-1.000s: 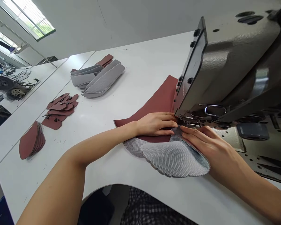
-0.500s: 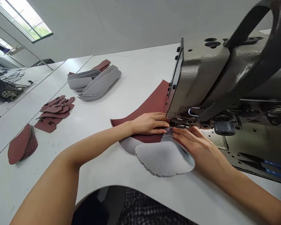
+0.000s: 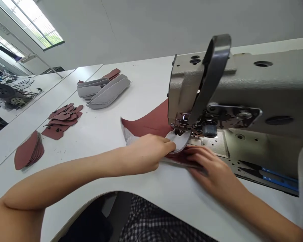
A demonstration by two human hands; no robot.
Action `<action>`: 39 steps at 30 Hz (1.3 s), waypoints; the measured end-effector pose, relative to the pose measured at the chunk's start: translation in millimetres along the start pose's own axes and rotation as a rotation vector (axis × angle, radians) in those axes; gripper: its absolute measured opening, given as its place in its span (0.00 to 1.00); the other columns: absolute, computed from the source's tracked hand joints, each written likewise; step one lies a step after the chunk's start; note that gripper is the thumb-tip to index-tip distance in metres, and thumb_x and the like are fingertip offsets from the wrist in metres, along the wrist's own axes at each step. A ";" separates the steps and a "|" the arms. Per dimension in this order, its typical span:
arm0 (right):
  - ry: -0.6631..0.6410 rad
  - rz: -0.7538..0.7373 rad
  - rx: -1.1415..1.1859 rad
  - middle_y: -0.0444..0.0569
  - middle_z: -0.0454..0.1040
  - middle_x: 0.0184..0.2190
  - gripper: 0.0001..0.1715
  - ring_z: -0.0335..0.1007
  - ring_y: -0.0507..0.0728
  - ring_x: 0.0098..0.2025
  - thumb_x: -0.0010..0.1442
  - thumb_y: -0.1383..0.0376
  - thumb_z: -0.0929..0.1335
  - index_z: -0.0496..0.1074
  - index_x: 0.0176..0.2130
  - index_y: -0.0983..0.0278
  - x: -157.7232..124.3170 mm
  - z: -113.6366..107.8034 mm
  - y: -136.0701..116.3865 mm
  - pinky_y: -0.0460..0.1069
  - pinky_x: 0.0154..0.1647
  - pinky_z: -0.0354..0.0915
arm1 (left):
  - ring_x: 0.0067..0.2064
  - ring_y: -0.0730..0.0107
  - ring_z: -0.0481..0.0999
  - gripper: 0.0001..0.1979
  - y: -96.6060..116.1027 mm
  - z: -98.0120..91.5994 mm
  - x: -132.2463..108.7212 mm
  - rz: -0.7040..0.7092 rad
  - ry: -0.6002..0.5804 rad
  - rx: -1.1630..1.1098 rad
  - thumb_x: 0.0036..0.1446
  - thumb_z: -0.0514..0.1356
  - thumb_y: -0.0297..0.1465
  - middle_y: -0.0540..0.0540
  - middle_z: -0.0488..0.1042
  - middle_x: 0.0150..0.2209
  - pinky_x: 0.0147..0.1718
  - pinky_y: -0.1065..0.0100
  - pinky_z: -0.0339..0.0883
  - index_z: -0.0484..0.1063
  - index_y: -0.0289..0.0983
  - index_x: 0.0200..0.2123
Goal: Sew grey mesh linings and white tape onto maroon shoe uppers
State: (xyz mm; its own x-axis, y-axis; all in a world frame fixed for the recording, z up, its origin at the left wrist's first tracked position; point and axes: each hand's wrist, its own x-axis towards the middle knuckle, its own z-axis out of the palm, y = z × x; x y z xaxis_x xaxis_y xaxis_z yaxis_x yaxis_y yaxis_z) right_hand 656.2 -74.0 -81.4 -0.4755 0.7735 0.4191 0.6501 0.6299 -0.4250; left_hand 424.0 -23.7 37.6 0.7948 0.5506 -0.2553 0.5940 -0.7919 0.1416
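Note:
A dark red fabric piece [image 3: 148, 122] with a grey mesh lining [image 3: 128, 137] lies under the head of a sewing machine [image 3: 189, 84]. A grey mesh flap [image 3: 183, 141] curls up close to the presser foot. My left hand [image 3: 148, 153] is closed, its fingertips pinching this flap left of the needle area. In front of the machine, my right hand [image 3: 210, 166] grips the near red edge of the work, fingers on top and thumb lower down. The needle itself is hard to make out.
Blue-handled thread snips [image 3: 270, 174] rest on the machine bed at right. Stacked red oval pieces [image 3: 27, 153], small red pieces [image 3: 63, 121] and grey curved panels [image 3: 108, 90] sit on the white table [image 3: 91, 134] at left. Its curved front edge is near my lap.
The mesh flap that lay toward me is now folded up by the needle area. My left hand went from lying flat to pinching; my right hand shifted slightly lower. The view turned right.

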 end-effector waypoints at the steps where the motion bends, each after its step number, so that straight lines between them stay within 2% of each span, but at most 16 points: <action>1: -0.009 -0.089 -0.019 0.52 0.77 0.50 0.12 0.72 0.61 0.55 0.70 0.67 0.62 0.74 0.48 0.62 -2.9 -0.4 -1.8 0.55 0.52 0.75 | 0.37 0.64 0.77 0.18 -1.9 1.5 0.8 -0.027 0.009 -0.055 0.46 0.55 0.13 0.47 0.76 0.37 0.28 0.68 0.66 0.67 0.37 0.38; 4: 0.043 -0.280 -0.145 0.54 0.78 0.51 0.18 0.72 0.61 0.56 0.69 0.73 0.60 0.75 0.52 0.67 -6.0 3.6 -12.2 0.55 0.56 0.73 | 0.41 0.60 0.78 0.13 3.1 15.2 7.5 -0.117 0.050 -0.166 0.51 0.57 0.21 0.45 0.75 0.40 0.32 0.66 0.69 0.65 0.37 0.41; 6: 0.066 -0.300 -0.216 0.54 0.80 0.45 0.20 0.75 0.60 0.48 0.68 0.77 0.59 0.77 0.49 0.70 -5.7 8.8 -20.7 0.54 0.52 0.74 | 0.39 0.57 0.78 0.17 8.7 27.2 13.9 -0.189 0.041 -0.179 0.53 0.58 0.25 0.41 0.74 0.46 0.32 0.62 0.72 0.65 0.35 0.48; 8: 0.071 -0.279 -0.262 0.53 0.79 0.39 0.20 0.74 0.58 0.40 0.66 0.79 0.59 0.78 0.45 0.71 -5.2 13.8 -28.1 0.52 0.49 0.74 | 0.39 0.56 0.79 0.25 11.9 36.7 19.1 -0.237 0.012 -0.184 0.52 0.58 0.26 0.37 0.70 0.53 0.32 0.58 0.73 0.63 0.33 0.55; 10: 0.088 -0.262 -0.301 0.54 0.78 0.36 0.20 0.72 0.58 0.37 0.64 0.80 0.59 0.78 0.44 0.72 -5.1 17.6 -33.5 0.52 0.46 0.73 | 0.45 0.54 0.79 0.29 12.7 42.3 21.5 -0.235 0.006 -0.233 0.53 0.58 0.25 0.37 0.67 0.60 0.36 0.57 0.76 0.62 0.34 0.59; 13: 0.112 -0.259 -0.331 0.55 0.77 0.37 0.20 0.71 0.59 0.38 0.63 0.81 0.60 0.77 0.44 0.73 -5.0 20.4 -37.0 0.53 0.45 0.72 | 0.57 0.56 0.75 0.26 13.0 45.1 21.0 -0.196 0.033 -0.340 0.57 0.54 0.23 0.41 0.67 0.62 0.45 0.59 0.77 0.63 0.38 0.60; 16: 0.111 -0.255 -0.351 0.53 0.76 0.34 0.21 0.69 0.59 0.36 0.62 0.82 0.59 0.77 0.42 0.71 -4.3 20.6 -37.3 0.53 0.43 0.71 | 0.58 0.57 0.74 0.26 13.5 46.6 20.4 -0.194 0.027 -0.356 0.58 0.52 0.22 0.43 0.68 0.63 0.50 0.59 0.75 0.64 0.39 0.60; 19: 0.090 -0.250 -0.370 0.52 0.75 0.33 0.21 0.69 0.58 0.35 0.62 0.82 0.59 0.77 0.40 0.69 -1.6 22.3 -37.7 0.53 0.44 0.70 | 0.56 0.56 0.75 0.27 10.9 49.3 23.1 -0.197 0.009 -0.316 0.57 0.53 0.22 0.42 0.66 0.65 0.48 0.57 0.76 0.63 0.37 0.61; 24: 0.070 -0.224 -0.368 0.54 0.77 0.36 0.20 0.71 0.59 0.35 0.62 0.81 0.61 0.78 0.44 0.71 7.4 31.3 -39.6 0.54 0.44 0.71 | 0.52 0.59 0.77 0.28 -2.5 49.7 31.0 -0.199 0.025 -0.248 0.56 0.52 0.21 0.46 0.64 0.66 0.43 0.58 0.77 0.65 0.39 0.60; 26: 0.075 -0.223 -0.357 0.56 0.78 0.38 0.18 0.72 0.60 0.37 0.64 0.79 0.61 0.77 0.46 0.73 9.9 29.8 -37.4 0.55 0.44 0.72 | 0.50 0.60 0.77 0.27 -7.7 49.4 32.2 -0.202 0.029 -0.227 0.56 0.52 0.21 0.46 0.64 0.66 0.40 0.60 0.77 0.66 0.40 0.60; 28: 0.059 -0.233 -0.287 0.57 0.79 0.42 0.17 0.74 0.61 0.44 0.68 0.74 0.61 0.76 0.48 0.72 10.0 22.8 -32.5 0.56 0.49 0.72 | 0.50 0.60 0.77 0.28 -11.3 51.6 31.0 -0.191 0.048 -0.208 0.57 0.53 0.21 0.45 0.66 0.64 0.38 0.61 0.76 0.67 0.40 0.60; 31: -0.074 -0.242 -0.019 0.53 0.77 0.53 0.18 0.70 0.58 0.56 0.72 0.68 0.60 0.76 0.51 0.65 6.5 11.4 -26.4 0.51 0.57 0.70 | 0.54 0.59 0.75 0.27 -15.3 60.8 26.7 -0.129 0.123 -0.198 0.58 0.54 0.21 0.44 0.69 0.62 0.42 0.61 0.76 0.67 0.39 0.61; 33: -0.150 -0.220 0.072 0.52 0.74 0.57 0.19 0.67 0.60 0.60 0.72 0.65 0.60 0.75 0.54 0.64 4.1 12.1 -29.4 0.55 0.60 0.68 | 0.56 0.60 0.74 0.26 -18.7 68.7 24.3 -0.075 0.188 -0.194 0.59 0.54 0.20 0.44 0.71 0.60 0.46 0.61 0.74 0.68 0.38 0.61; 36: -0.162 -0.181 -0.047 0.63 0.71 0.59 0.29 0.65 0.69 0.61 0.72 0.55 0.60 0.70 0.61 0.74 3.7 27.5 -44.8 0.64 0.59 0.69 | 0.53 0.62 0.74 0.24 -25.3 77.1 23.6 -0.023 0.240 -0.161 0.60 0.54 0.19 0.45 0.74 0.58 0.49 0.61 0.72 0.71 0.36 0.58; 39: -0.156 -0.171 -0.166 0.70 0.68 0.60 0.38 0.65 0.72 0.61 0.72 0.50 0.59 0.66 0.63 0.79 5.2 44.3 -58.9 0.65 0.58 0.69 | 0.47 0.63 0.74 0.22 -31.6 78.0 25.2 0.033 0.240 -0.090 0.62 0.54 0.20 0.45 0.76 0.56 0.47 0.62 0.71 0.71 0.35 0.58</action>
State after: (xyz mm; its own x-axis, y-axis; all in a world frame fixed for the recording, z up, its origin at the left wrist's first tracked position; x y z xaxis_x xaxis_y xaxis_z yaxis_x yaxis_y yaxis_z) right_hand 589.2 -104.0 -89.8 -0.6637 0.6665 0.3396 0.6344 0.7421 -0.2165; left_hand 415.6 -5.3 -47.9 0.8140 0.5806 -0.0164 0.5677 -0.7893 0.2337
